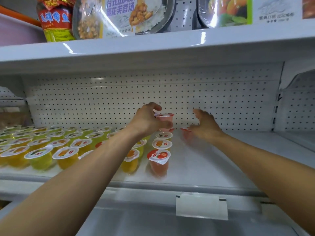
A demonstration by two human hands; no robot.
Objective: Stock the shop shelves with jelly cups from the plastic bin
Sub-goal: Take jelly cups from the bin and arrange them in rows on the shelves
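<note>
Your left hand (150, 120) is gripping a pink jelly cup (164, 118); be lowering it straight onto the shelf (204, 164) below. I cannot tell your right hand's (204, 126) grip.

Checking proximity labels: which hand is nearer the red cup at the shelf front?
Left. The left hand, gripping a pink cup, is behind and above the red cup; the right hand is behind it and well off to the right.
</note>
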